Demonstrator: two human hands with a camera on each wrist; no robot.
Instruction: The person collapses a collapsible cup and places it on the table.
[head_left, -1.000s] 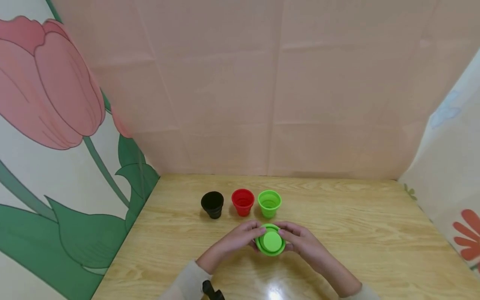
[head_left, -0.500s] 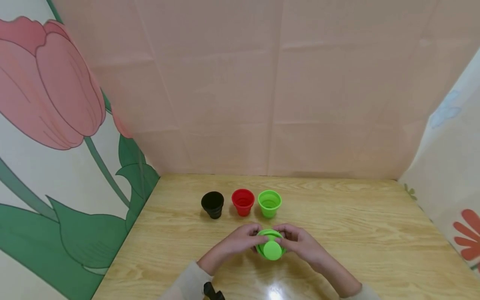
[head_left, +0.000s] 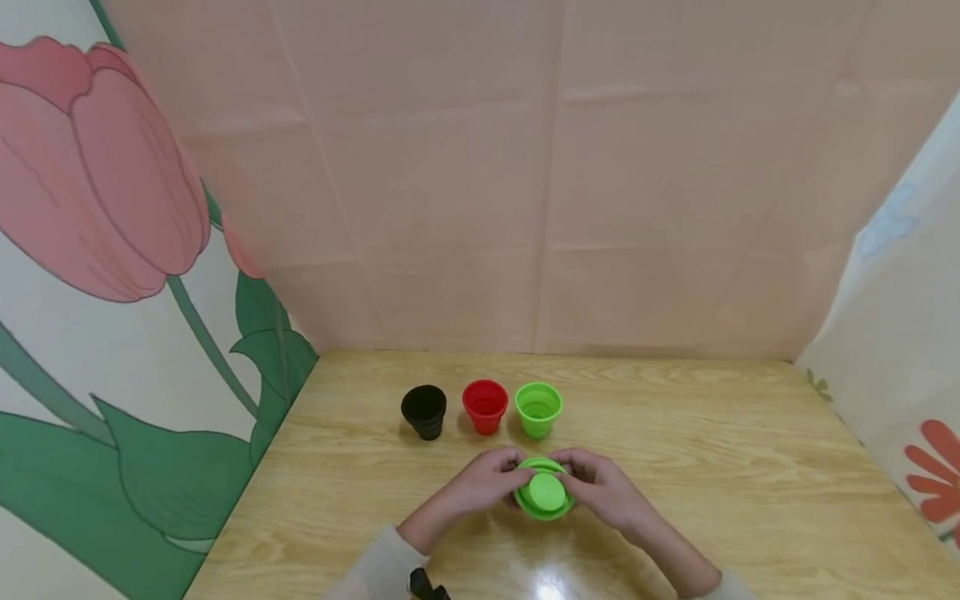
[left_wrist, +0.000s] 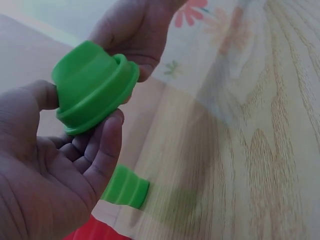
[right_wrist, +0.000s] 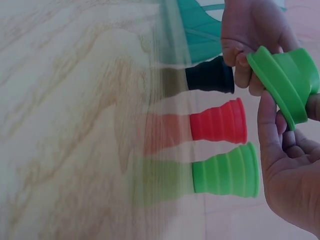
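Note:
Both hands hold a partly folded green collapsible cup [head_left: 546, 492] above the table, its round base turned toward the head camera. My left hand [head_left: 486, 482] pinches its left side, thumb on the folded wall and fingers under the rim. On the opposite side my right hand [head_left: 604, 490] grips it the same way. In the left wrist view the held cup [left_wrist: 95, 87] shows a raised middle section and a wide rim. Beyond the hands a black cup [head_left: 424, 410], a red cup [head_left: 485, 406] and a second green cup [head_left: 537, 408] stand upright in a row.
The wooden table [head_left: 720, 467] runs back to a pinkish cloth [head_left: 555, 183] hanging behind it. A wall with a printed tulip [head_left: 112, 175] rises at the left. At the right is a pale wall with a red flower [head_left: 937, 462].
The held green cup has moved slightly nearer the body and tilted. Its base now stands out from the rim, where it lay flatter before. The three standing cups stay in place.

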